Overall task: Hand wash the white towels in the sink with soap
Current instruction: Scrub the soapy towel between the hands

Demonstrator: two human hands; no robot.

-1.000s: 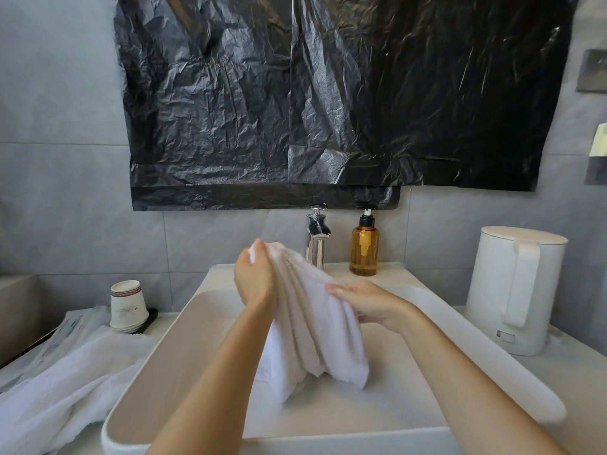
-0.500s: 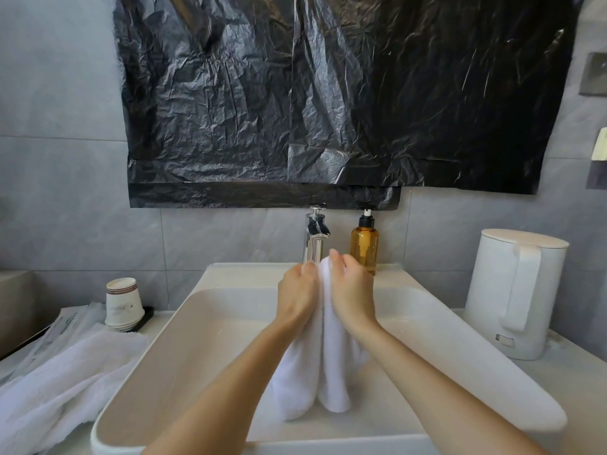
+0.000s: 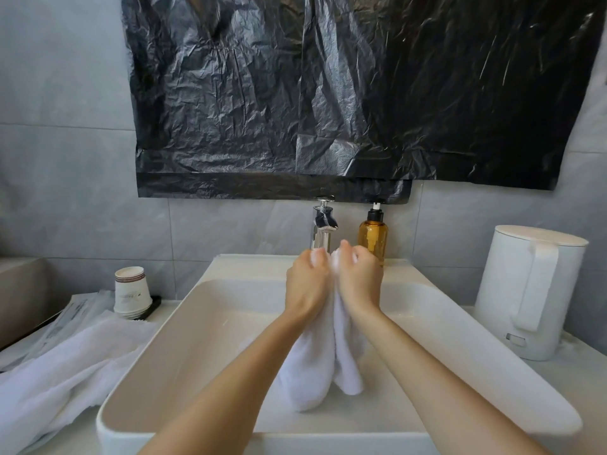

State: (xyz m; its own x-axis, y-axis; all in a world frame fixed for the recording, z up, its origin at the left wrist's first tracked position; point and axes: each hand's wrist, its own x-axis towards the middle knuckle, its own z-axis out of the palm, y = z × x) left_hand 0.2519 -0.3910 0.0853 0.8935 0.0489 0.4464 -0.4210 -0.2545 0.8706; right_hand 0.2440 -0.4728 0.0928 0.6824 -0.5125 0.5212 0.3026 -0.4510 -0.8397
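- Two bare forearms are seen rising from the near edge of the view, over the front rim of the sink (image 3: 184, 349).
- A white towel (image 3: 315, 372) is held bunched above the basin. Its two hanging folds are let down between the wrists, and the lower ends are seen close to the basin floor, towards the front; whether they touch it cannot be told.
- The upper part of the towel is gripped by the left hand (image 3: 307, 284) and the right hand (image 3: 359, 282), which are pressed side by side over the middle of the basin.
- The fingers (image 3: 312, 257) of both hands are curled round the cloth, with the backs of the hands turned to the camera. A small tuft of towel is seen above the knuckles, between the two fists.
- A second towel (image 3: 65, 366) is spread on the countertop (image 3: 574, 389) at the sink's left edge, with one corner draped against the rim.
- A stack of paper cups (image 3: 131, 292) is set upside down behind that towel, near the sink's far left corner.
- A white kettle (image 3: 528, 297) is stood upright on the countertop beside the sink's right edge.
- A chrome faucet (image 3: 323, 224) and an amber soap bottle (image 3: 372, 236) with a black pump are placed side by side at the sink's back edge, just beyond the hands.
- A black plastic sheet (image 3: 328, 93) is fixed to the grey tiled wall above them.
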